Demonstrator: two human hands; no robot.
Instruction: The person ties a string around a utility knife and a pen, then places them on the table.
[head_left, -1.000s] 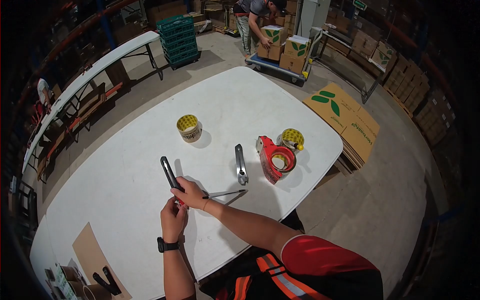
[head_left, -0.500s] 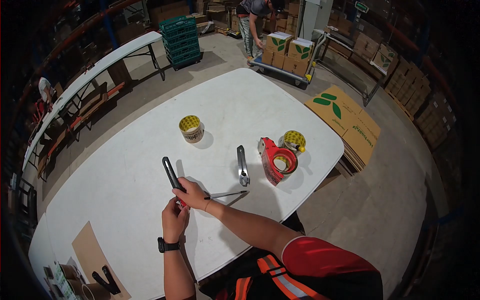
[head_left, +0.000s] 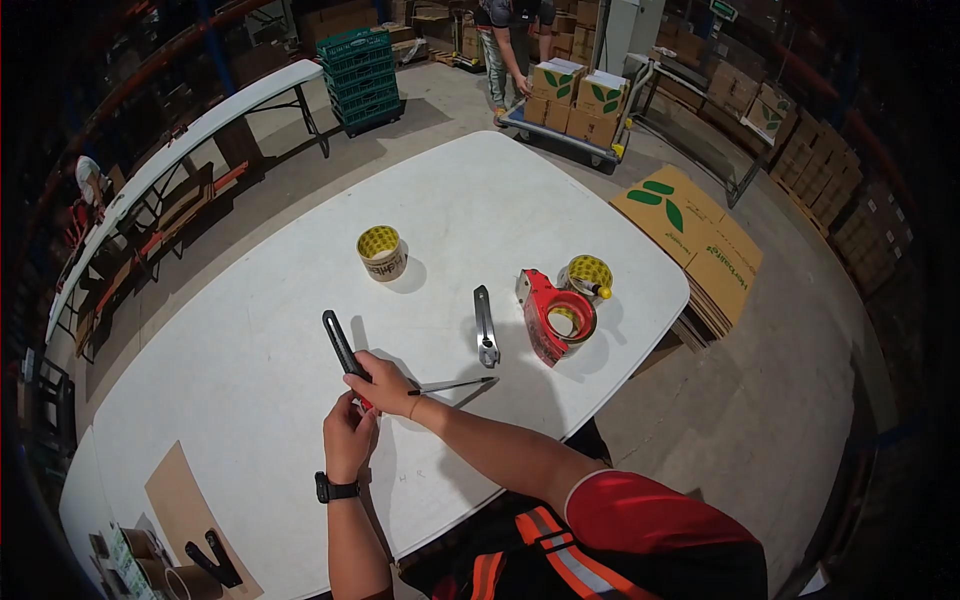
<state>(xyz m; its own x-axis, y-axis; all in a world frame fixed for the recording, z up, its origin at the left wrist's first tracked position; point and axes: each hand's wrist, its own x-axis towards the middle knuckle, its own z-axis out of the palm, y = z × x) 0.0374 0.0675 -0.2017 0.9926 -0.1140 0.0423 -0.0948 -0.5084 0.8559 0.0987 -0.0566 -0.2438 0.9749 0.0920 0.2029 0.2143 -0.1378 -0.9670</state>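
My right hand is closed round a black knife-like tool, its long end pointing up and away. Just below, the fingers of my left hand are closed at the tool's red lower end. A pen lies right beside my right hand. Farther right, a grey metal tool rests on the white table. Beyond it stand a red tape dispenser and a tape roll with a yellow-tipped marker on it. Another tape roll stands ahead of my hands.
A cardboard sheet and a black stapler-like tool lie at the near left. Flattened cartons are stacked beyond the right edge. A person stands by a cart of boxes; green crates stand behind.
The person at the cart has shifted, and the boxes there sit differently from a second ago. My hands keep nearly the same hold on the black tool.
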